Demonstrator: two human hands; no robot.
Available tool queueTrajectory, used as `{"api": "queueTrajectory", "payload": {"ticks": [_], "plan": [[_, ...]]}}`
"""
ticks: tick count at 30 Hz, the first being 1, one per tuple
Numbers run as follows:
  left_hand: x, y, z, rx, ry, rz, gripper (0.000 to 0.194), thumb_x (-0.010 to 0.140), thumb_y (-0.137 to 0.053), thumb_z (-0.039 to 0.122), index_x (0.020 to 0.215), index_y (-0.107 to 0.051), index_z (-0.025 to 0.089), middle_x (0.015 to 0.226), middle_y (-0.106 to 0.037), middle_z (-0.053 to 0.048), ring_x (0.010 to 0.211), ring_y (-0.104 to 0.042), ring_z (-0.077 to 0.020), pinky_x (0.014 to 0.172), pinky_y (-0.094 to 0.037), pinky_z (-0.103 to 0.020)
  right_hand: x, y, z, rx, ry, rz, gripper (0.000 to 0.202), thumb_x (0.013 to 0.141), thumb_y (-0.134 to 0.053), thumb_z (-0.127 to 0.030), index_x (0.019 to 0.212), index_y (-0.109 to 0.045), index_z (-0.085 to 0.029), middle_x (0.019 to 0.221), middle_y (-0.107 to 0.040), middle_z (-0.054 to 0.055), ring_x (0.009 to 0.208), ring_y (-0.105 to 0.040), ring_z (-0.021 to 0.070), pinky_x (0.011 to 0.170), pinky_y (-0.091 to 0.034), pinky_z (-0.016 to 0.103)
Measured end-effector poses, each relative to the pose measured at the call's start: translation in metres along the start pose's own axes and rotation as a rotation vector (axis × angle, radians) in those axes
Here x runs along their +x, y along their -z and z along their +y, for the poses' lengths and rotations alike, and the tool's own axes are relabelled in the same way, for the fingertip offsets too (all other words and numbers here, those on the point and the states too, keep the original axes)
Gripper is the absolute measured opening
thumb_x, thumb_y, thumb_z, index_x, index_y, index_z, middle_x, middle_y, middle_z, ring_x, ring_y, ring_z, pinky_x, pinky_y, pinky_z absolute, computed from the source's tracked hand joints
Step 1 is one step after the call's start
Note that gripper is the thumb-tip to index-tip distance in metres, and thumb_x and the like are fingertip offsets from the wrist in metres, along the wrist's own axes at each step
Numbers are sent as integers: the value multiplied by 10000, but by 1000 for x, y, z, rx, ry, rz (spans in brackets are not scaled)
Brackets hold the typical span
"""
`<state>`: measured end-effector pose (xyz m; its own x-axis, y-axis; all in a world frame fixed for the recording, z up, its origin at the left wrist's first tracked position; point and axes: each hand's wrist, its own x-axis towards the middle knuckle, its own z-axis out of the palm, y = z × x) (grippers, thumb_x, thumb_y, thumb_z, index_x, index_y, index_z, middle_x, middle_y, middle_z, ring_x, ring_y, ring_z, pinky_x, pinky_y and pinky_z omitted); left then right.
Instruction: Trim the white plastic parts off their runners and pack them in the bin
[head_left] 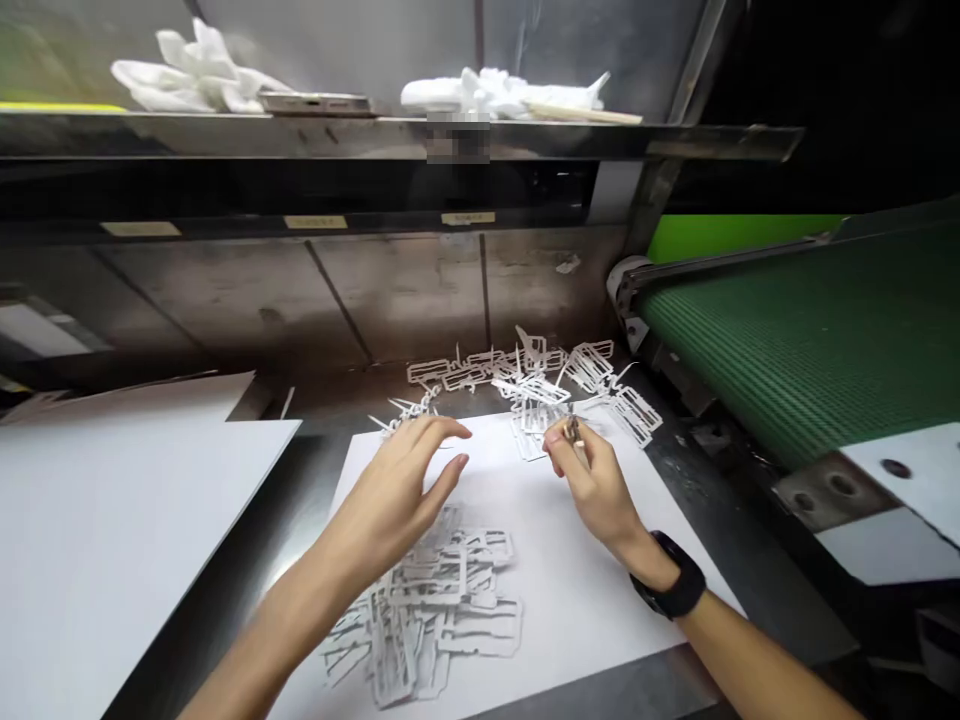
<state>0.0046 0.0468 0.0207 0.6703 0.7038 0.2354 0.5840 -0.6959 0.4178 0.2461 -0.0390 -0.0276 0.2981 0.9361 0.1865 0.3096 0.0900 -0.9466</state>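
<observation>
My left hand (pixel 397 480) hovers over a white sheet (pixel 577 580), its thumb and fingers curved apart with nothing between them. My right hand (pixel 600 490) is closed in a pinch on a small metallic tool (pixel 574 432), mostly hidden by the fingers. Just beyond that hand, thin white cut-out frames (pixel 536 390) lie tangled along the sheet's far edge and on the dark metal surface behind. A second loose pile of pale cut-out frames (pixel 480 625) rests on the near part of the sheet, partly behind my left forearm.
Large white sheets (pixel 142 530) are stacked on the left. To the right runs a green conveyor belt (pixel 817 330) with a metal bracket (pixel 832 490). Above the back wall, a metal shelf (pixel 187 135) carries white gloves (pixel 199 75), a phone-like slab (pixel 319 103) and more crumpled white cloth (pixel 502 92).
</observation>
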Motion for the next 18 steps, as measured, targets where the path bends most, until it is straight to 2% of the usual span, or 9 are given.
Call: {"api": "queueTrajectory", "payload": {"ticks": [2, 4, 7, 10, 13, 18], "plan": [[35, -14, 6, 66, -89, 11, 221, 1142, -511, 247, 1319, -636, 209, 1371, -703, -132, 1242, -670, -323, 1036, -542, -491, 3, 3, 2, 92, 45, 118, 365, 1130, -500, -512, 885, -534, -244, 771, -496, -23, 738, -504, 187, 738, -439, 329], [72, -32, 12, 142, -171, 26, 281, 1099, -570, 179, 1369, -644, 175, 1485, -641, -167, 1338, -622, -351, 1098, -525, -545, 5, 4, 4, 173, 75, 195, 369, 1127, -532, -512, 872, -535, -245, 776, -501, -19, 743, -505, 190, 744, -445, 335], [117, -59, 19, 216, -300, 2, 351, 1050, -745, 296, 1375, -682, 178, 1475, -654, -129, 1336, -640, -334, 1121, -550, -570, 8, 5, 8, 282, 99, 273, 365, 1118, -573, -504, 864, -542, -242, 784, -514, -15, 746, -506, 191, 750, -446, 339], [142, -77, 19, 221, -377, -2, 288, 1060, -759, 358, 1270, -728, 163, 1297, -736, -97, 1157, -730, -269, 1014, -630, -496, 13, 7, 11, 374, 105, 321, 347, 1121, -577, -476, 870, -534, -241, 776, -504, -24, 733, -499, 185, 749, -446, 337], [153, -76, 14, 163, -391, 94, 230, 1085, -730, 344, 1224, -737, 160, 1207, -760, -81, 1042, -755, -226, 920, -663, -426, 16, 10, 10, 434, 111, 350, 349, 1130, -564, -451, 855, -514, -241, 766, -491, -29, 727, -490, 180, 747, -441, 333], [151, -40, 3, -37, -358, 407, 196, 1108, -697, 343, 1185, -757, 172, 1173, -778, -74, 1031, -761, -213, 935, -662, -419, 13, 13, 1, 458, 131, 347, 356, 1132, -586, -475, 871, -523, -241, 783, -504, -25, 740, -495, 181, 745, -438, 330]]}}
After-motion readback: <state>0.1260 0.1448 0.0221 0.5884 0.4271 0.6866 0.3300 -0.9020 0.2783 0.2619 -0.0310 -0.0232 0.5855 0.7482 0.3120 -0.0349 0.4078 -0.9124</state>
